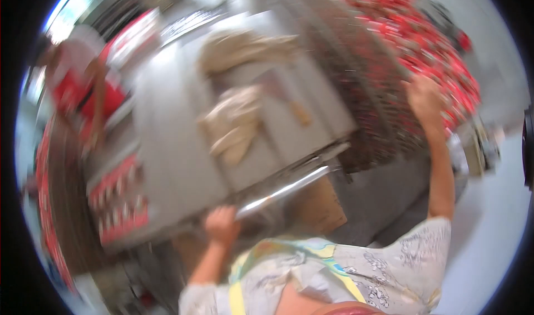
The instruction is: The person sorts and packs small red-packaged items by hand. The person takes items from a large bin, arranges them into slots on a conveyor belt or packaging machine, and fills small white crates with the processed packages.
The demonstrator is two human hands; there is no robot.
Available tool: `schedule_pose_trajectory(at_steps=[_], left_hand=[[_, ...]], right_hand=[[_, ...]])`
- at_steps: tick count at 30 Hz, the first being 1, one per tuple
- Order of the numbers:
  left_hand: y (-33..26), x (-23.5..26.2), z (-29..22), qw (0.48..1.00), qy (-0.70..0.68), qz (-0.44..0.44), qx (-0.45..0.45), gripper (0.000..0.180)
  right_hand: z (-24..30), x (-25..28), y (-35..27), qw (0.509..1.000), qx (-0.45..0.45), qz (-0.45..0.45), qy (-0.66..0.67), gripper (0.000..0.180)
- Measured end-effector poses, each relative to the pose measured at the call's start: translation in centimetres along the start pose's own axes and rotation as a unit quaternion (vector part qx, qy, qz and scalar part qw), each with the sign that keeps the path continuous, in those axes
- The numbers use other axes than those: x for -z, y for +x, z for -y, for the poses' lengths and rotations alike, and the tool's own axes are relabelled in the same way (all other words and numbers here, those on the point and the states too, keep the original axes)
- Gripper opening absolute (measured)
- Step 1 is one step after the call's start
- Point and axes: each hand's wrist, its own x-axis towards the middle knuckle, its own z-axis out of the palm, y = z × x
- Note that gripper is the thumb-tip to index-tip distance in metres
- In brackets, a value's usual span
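Observation:
My left hand (222, 226) is closed around the end of a shiny metal bar (286, 191), which runs along the near edge of a grey metal table (278, 165). Stretched far out to the right, my right hand (426, 99) is at the border between a brown crate-like side (384, 109) and a heap of small red wrapped pieces (403, 31). Motion blurs its fingers, so I cannot make out whether it grips anything. Two crumpled beige cloths, one nearer (236, 123) and one farther (242, 49), lie on the table beside a flat tool with a wooden handle (300, 113).
Across at the far left, a person in a red apron (69, 92) leans over the table. Red trays with pale pieces (119, 198) are at its left end. Under the near edge is a cardboard box (317, 203). White bags (133, 39) stand at the back.

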Motion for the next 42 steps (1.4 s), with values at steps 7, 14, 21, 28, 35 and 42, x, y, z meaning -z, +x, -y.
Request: schedule_pose_trajectory(at_steps=[7, 14, 21, 28, 35, 42], left_hand=[[-1.1, 1.6, 1.1, 0.983, -0.167, -0.074, 0.000, 0.050], [-6.6, 7.1, 9.1, 0.910, -0.375, -0.161, -0.071, 0.056], [-22.4, 12.3, 28.4, 0.919, -0.248, -0.178, 0.251, 0.049], [-30.3, 14.9, 38.2, 0.891, -0.154, -0.162, 0.394, 0.047], [-32.9, 17.9, 42.3, 0.889, -0.094, -0.161, 0.418, 0.048], [-33.7, 21.7, 52.7, 0.891, 0.018, -0.228, 0.393, 0.061]], right_hand=[[18.6, 2.6, -1.6, 0.949, 0.197, 0.058, 0.238, 0.031], [41.2, 8.8, -7.0, 0.837, 0.280, 0.254, 0.396, 0.038], [61.8, 14.4, -9.7, 0.764, 0.334, 0.319, 0.452, 0.041], [74.8, 14.4, -11.9, 0.724, 0.422, 0.384, 0.388, 0.050], [80.8, 12.7, -13.0, 0.778, 0.295, 0.420, 0.362, 0.067], [86.7, 13.4, -14.4, 0.821, 0.181, 0.399, 0.367, 0.074]])
